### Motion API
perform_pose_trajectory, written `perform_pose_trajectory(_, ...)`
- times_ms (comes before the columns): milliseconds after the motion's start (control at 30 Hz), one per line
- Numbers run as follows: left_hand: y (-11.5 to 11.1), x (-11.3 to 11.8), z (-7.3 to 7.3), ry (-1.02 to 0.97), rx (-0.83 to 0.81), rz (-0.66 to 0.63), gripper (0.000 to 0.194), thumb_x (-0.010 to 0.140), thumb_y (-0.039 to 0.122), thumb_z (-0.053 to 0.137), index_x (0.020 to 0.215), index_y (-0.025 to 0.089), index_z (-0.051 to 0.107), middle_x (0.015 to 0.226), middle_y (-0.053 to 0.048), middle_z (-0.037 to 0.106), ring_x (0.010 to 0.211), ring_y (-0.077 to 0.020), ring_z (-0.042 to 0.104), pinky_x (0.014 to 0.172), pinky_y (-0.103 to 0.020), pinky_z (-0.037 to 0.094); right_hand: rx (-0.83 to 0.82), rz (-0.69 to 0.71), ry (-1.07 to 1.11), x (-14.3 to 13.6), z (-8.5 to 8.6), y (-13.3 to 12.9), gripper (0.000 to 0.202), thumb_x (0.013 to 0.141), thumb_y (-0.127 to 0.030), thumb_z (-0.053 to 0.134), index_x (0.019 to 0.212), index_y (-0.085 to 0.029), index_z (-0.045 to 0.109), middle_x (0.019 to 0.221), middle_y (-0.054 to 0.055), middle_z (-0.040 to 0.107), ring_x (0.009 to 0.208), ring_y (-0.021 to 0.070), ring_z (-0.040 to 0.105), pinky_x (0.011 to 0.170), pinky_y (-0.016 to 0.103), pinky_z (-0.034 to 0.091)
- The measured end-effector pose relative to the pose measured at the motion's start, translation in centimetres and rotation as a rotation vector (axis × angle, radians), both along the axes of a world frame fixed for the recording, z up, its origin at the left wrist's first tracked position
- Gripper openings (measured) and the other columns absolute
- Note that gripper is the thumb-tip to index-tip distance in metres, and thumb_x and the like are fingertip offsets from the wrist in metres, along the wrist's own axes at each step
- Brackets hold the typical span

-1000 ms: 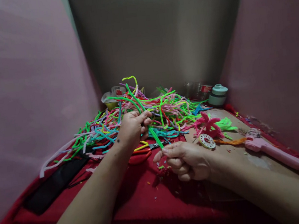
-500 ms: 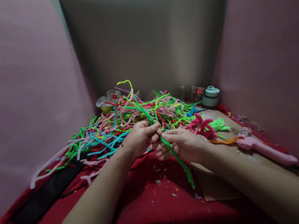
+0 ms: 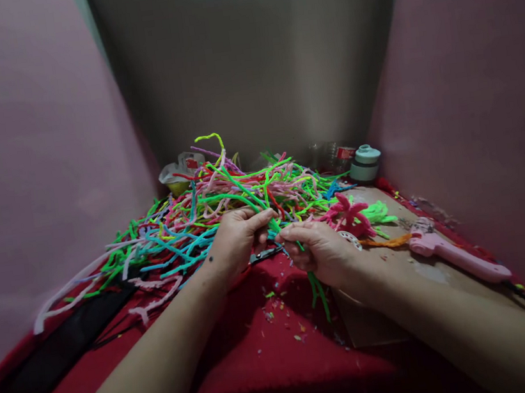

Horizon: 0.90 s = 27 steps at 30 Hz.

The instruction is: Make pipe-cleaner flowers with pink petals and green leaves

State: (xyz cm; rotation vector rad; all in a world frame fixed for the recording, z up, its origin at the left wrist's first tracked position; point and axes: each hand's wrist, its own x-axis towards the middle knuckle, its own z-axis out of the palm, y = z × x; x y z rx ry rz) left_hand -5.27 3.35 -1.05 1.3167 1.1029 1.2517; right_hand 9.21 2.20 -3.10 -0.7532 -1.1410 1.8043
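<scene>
Several green pipe cleaners [image 3: 321,298] run together through both of my hands, their lower ends hanging over the red cloth. My left hand [image 3: 243,234] pinches them between thumb and fingers, and their upper ends spread out toward the pile beyond. Close beside it, my right hand [image 3: 315,247] is closed around the same pipe cleaners lower down. Just past my hands lies a large tangled pile of colourful pipe cleaners [image 3: 185,232]. Part of a dark-handled tool [image 3: 266,254] shows on the cloth between my wrists; its kind is hard to make out.
A pink glue gun [image 3: 464,257] lies on brown cardboard [image 3: 383,193] at the right, near a dark pink pipe-cleaner flower [image 3: 349,216]. A pale green jar [image 3: 365,163] stands behind. A flat black object [image 3: 64,345] is at the left. Scraps dot the red cloth [image 3: 246,366].
My right hand has closed its fingers around the pipe cleaners, and their lower ends now hang more steeply and spread apart. The view has shifted slightly.
</scene>
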Motion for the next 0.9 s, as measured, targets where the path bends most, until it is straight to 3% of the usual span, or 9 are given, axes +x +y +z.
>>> perform_pose_trajectory(133, -0.4, 0.4, 0.3, -0.054, 0.03, 0.013, 0.035, 0.069, 0.032, 0.067, 0.048, 0.015, 0.044, 0.039, 0.005, 0.043, 0.033, -0.004, 0.037, 0.037, -0.019, 0.029, 0.001, 0.011, 0.027, 0.0, -0.1, -0.1, 0.009, 0.067, -0.021, 0.061, 0.064, -0.014, 0.055, 0.043, -0.009, 0.032, 0.036, 0.0026, 0.019, 0.038, 0.021, 0.008)
perform_pose_trajectory(267, -0.8, 0.8, 0.3, -0.114, 0.042, 0.044, 0.032, 0.068, 0.03, 0.068, 0.052, 0.015, 0.045, 0.038, 0.006, 0.044, 0.032, -0.0053, 0.038, 0.036, -0.019, 0.029, 0.022, -0.014, 0.063, -0.1, -0.3, -0.1, 0.01, 0.067, -0.023, 0.061, 0.068, -0.013, 0.058, 0.043, -0.009, 0.034, 0.036, 0.0023, 0.018, 0.037, 0.021, 0.007)
perform_pose_trajectory(367, -0.7, 0.7, 0.2, -0.139, 0.035, -0.007, 0.025, 0.067, 0.03, 0.068, 0.06, 0.015, 0.049, 0.042, 0.004, 0.051, 0.034, -0.0082, 0.044, 0.037, -0.021, 0.035, -0.021, -0.029, 0.111, -0.2, -0.2, 0.0, 0.01, 0.067, -0.022, 0.06, 0.068, -0.012, 0.057, 0.045, -0.008, 0.04, 0.036, 0.0014, 0.019, 0.038, 0.02, 0.007)
perform_pose_trajectory(533, -0.7, 0.2, 0.3, -0.009, 0.077, -0.13, 0.019, 0.072, 0.032, 0.064, 0.073, 0.014, 0.057, 0.049, 0.002, 0.057, 0.039, -0.01, 0.05, 0.042, -0.022, 0.042, -0.153, -0.065, 0.173, 0.0, 0.2, 0.4, 0.006, 0.067, -0.019, 0.057, 0.067, -0.013, 0.053, 0.042, -0.008, 0.04, 0.035, 0.0017, 0.021, 0.037, 0.019, 0.008)
perform_pose_trajectory(633, -0.6, -0.3, 0.3, 0.185, 0.254, -0.176, 0.015, 0.075, 0.029, 0.062, 0.08, 0.015, 0.062, 0.057, 0.001, 0.059, 0.048, -0.0111, 0.055, 0.05, -0.023, 0.046, -0.224, -0.009, 0.214, 0.3, 0.3, 0.8, 0.006, 0.069, -0.017, 0.054, 0.066, -0.013, 0.053, 0.041, -0.008, 0.039, 0.034, 0.0017, 0.02, 0.036, 0.017, 0.008)
perform_pose_trajectory(800, 0.1, -1.7, 0.0, 0.659, 0.845, -0.102, 0.018, 0.082, 0.022, 0.054, 0.093, 0.02, 0.067, 0.085, -0.004, 0.062, 0.073, -0.0121, 0.06, 0.065, -0.022, 0.047, -0.31, 0.085, 0.288, 0.8, 0.4, 1.2, 0.012, 0.074, -0.015, 0.046, 0.064, -0.013, 0.053, 0.038, -0.009, 0.034, 0.033, 0.0025, 0.017, 0.035, 0.017, 0.009)
perform_pose_trajectory(900, 0.1, -2.1, -0.2, 0.881, 1.067, -0.068, 0.025, 0.085, 0.019, 0.049, 0.104, 0.021, 0.064, 0.089, -0.005, 0.06, 0.08, -0.013, 0.058, 0.07, -0.023, 0.047, -0.341, 0.121, 0.274, 1.0, 0.6, 1.1, 0.016, 0.075, -0.015, 0.043, 0.063, -0.012, 0.053, 0.037, -0.009, 0.029, 0.033, 0.0031, 0.015, 0.035, 0.017, 0.008)
